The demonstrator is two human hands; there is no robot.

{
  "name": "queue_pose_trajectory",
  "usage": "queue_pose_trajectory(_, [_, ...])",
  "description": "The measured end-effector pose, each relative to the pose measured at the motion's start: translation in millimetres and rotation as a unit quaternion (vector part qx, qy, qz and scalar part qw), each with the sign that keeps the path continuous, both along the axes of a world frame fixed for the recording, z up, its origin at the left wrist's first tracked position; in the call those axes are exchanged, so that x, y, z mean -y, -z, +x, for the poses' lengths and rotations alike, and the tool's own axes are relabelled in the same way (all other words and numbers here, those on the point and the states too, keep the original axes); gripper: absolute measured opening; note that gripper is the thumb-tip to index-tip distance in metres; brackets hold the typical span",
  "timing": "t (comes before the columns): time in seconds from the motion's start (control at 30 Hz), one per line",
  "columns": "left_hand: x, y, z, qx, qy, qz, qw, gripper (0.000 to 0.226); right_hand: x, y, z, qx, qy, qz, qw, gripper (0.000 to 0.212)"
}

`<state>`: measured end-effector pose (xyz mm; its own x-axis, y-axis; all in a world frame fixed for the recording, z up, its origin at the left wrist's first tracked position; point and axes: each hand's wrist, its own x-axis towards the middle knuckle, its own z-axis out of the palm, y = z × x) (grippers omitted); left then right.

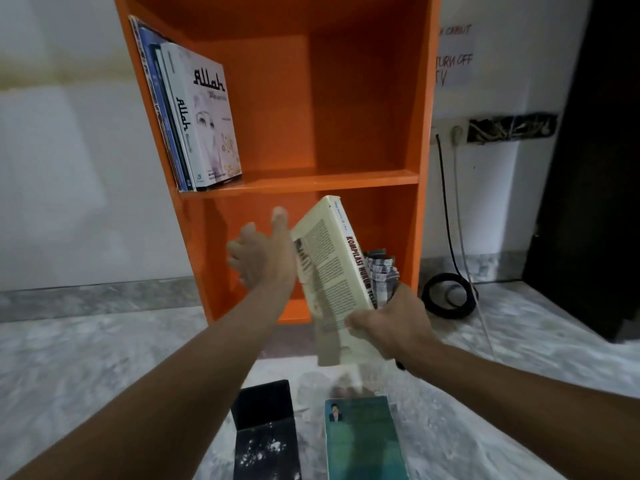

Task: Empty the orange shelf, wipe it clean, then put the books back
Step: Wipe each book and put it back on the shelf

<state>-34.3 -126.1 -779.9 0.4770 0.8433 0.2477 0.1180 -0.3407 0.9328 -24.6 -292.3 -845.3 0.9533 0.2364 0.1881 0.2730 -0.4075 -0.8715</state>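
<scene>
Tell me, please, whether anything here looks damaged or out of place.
The wall recess right of the orange shelf gapes open, showing tangled wiring beside a socket. The black book on the floor carries white specks.

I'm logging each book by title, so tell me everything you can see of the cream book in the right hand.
The cream book is a thick paperback; a cover with columns of small black print faces the camera, and its spine reads KOMPILASI HUKUM in red and black, the rest hidden. It hangs nearly upright before the lower compartment of the orange shelf. The right hand grips its lower end; the open left hand is beside its left edge, contact unclear.
</scene>
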Motion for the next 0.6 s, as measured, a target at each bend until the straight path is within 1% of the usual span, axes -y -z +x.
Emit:
queue_pose_trajectory(0.03, [13.1, -1.3, -0.9, 0.011, 0.052, 0.001, 0.999, 0.065, -0.6, -1.4, 2.8, 0.017, 0.03, -0.013, 0.999, 0.04])
queue_pose_trajectory(0.07, [26.7, -1.7, 1.0, 0.024, 0.128, -0.047, 0.99, 0.064, -0.7, -1.3, 4.4, 0.032, 0.05, -0.024, 0.998, 0.04])
queue_pose_trajectory(0.1, [39.0, -4.6, 2.5, 0.024, 0.201, -0.116, 0.972, 0.062, -0.3, -0.7, 4.1, 0.051, 0.063, -0.031, 0.996, 0.04])
queue_pose_trajectory(0.13, [46.2, -7.4, 7.4, 0.019, 0.235, -0.174, 0.956, 0.063, -0.6, 1.3, 2.5, 0.079, 0.074, -0.043, 0.993, 0.038])
queue_pose_trajectory(0.17, [51.2, -11.9, 11.0, 0.005, 0.252, -0.199, 0.947, 0.063, -0.7, 5.1, 0.9, 0.119, 0.085, -0.057, 0.988, 0.035])
queue_pose_trajectory(0.2, [51.0, -13.9, 17.4, -0.009, 0.246, -0.194, 0.95, 0.056, 0.2, 10.0, -0.7, 0.156, 0.089, -0.07, 0.981, 0.034])
queue_pose_trajectory(0.23, [49.7, -15.7, 21.5, -0.007, 0.225, -0.183, 0.957, 0.042, 2.3, 14.6, -2.4, 0.182, 0.083, -0.074, 0.977, 0.034])
queue_pose_trajectory(0.27, [44.6, -13.9, 25.5, -0.001, 0.209, -0.178, 0.962, 0.029, 5.6, 18.2, -3.9, 0.195, 0.066, -0.074, 0.976, 0.037])
queue_pose_trajectory(0.3, [39.9, -9.9, 26.8, 0.009, 0.196, -0.189, 0.962, 0.023, 9.9, 21.1, -5.7, 0.206, 0.039, -0.079, 0.975, 0.04])
queue_pose_trajectory(0.33, [34.3, -3.9, 26.4, 0.023, 0.195, -0.211, 0.958, 0.021, 15.3, 21.6, -8.1, 0.212, 0.009, -0.085, 0.974, 0.044])
queue_pose_trajectory(0.37, [30.4, 1.2, 23.6, 0.033, 0.195, -0.233, 0.952, 0.022, 20.6, 19.9, -11.1, 0.206, -0.027, -0.08, 0.975, 0.047])
queue_pose_trajectory(0.4, [25.4, 8.1, 21.6, 0.04, 0.199, -0.249, 0.947, 0.023, 27.3, 18.0, -13.1, 0.171, -0.065, -0.059, 0.981, 0.048])
queue_pose_trajectory(0.47, [19.1, 13.4, 16.8, 0.042, 0.225, -0.269, 0.936, 0.032, 38.8, 13.1, -14.7, 0.053, -0.141, -0.006, 0.989, 0.044])
queue_pose_trajectory(0.5, [15.0, 13.4, 16.1, 0.043, 0.242, -0.278, 0.929, 0.041, 42.9, 9.4, -14.1, 0.017, -0.153, -0.012, 0.988, 0.038])
queue_pose_trajectory(0.53, [10.0, 13.8, 16.4, 0.046, 0.26, -0.283, 0.922, 0.052, 45.5, 3.9, -11.8, 0.015, -0.142, -0.028, 0.989, 0.03])
queue_pose_trajectory(0.57, [6.0, 13.8, 15.5, 0.047, 0.278, -0.283, 0.917, 0.061, 46.9, -3.8, -6.5, 0.038, -0.119, -0.028, 0.992, 0.022])
queue_pose_trajectory(0.6, [2.3, 14.4, 14.5, 0.041, 0.29, -0.278, 0.915, 0.068, 46.9, -16.0, 0.7, 0.082, -0.081, -0.013, 0.993, 0.019])
